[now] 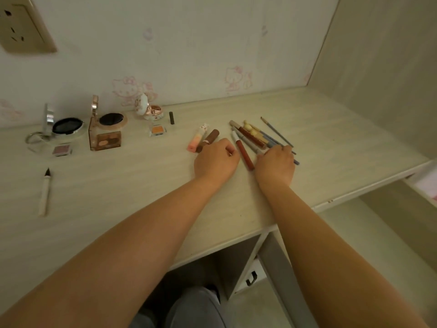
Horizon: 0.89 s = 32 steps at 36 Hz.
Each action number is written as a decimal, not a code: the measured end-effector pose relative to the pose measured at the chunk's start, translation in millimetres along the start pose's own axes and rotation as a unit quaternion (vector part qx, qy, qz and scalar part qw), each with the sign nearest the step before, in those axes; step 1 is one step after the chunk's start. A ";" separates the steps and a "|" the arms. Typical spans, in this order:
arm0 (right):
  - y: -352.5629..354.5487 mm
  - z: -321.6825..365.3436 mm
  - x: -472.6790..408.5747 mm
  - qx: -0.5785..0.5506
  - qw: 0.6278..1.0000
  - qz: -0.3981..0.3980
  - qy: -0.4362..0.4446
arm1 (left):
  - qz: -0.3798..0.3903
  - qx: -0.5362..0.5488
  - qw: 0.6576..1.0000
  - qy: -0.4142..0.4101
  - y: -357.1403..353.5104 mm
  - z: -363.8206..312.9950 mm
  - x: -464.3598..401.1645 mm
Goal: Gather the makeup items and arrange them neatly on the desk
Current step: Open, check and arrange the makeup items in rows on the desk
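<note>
I see the right hand [275, 165] grasping the fanned pencils [254, 136], their length running away leftward, while the left hand [216, 162] rests clenched beside the brown tube [209, 139].

Home bedroom: cartoon-cat wallpaper [132, 89], pale desk [118, 185].

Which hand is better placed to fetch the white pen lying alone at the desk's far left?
Probably the left hand: it lies nearer the white pen, while the right hand rests on the bundle of pencils and brushes.
</note>
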State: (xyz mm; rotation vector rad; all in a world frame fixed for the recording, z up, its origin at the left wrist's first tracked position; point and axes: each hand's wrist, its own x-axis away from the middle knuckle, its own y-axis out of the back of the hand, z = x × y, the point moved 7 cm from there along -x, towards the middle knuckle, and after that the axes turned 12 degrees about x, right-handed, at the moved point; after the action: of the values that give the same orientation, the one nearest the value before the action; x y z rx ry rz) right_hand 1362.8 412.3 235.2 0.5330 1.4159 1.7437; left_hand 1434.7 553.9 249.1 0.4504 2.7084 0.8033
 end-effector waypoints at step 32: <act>16.7 169.8 150.3 -0.413 0.852 0.282 0.151 | 0.032 0.193 0.973 0.120 174.2 77.4 89.0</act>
State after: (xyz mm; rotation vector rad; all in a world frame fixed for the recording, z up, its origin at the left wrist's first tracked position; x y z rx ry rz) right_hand 1396.3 633.7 274.5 0.1908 0.5570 2.7741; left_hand 1417.9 762.6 269.5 0.5556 3.1029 0.3586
